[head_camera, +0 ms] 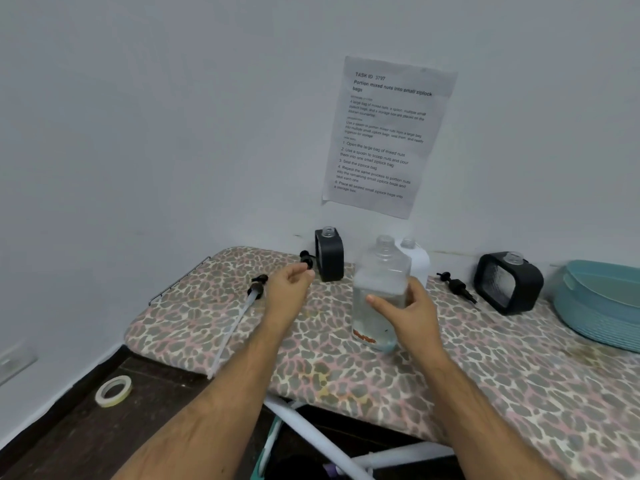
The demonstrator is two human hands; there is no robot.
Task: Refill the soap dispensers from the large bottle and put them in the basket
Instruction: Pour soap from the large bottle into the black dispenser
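A large clear bottle (pixel 379 271) with its cap off stands in the middle of the leopard-print board (pixel 485 382). My right hand (pixel 412 313) grips its lower half, thumb across the front. My left hand (pixel 289 289) hovers to the bottle's left, fingers loosely curled, holding nothing I can see. A black dispenser (pixel 329 258) stands open-necked against the wall. A second black dispenser (pixel 507 282) stands at the right. A white dispenser (pixel 417 258) is partly hidden behind the bottle. The teal basket (pixel 599 303) sits at the far right.
Loose pump heads lie on the board: a long-tubed one (pixel 256 289) at the left, one (pixel 306 258) by the black dispenser, one (pixel 457 285) at the right. A tape roll (pixel 113 390) lies on the dark surface below. A printed sheet (pixel 384 136) hangs on the wall.
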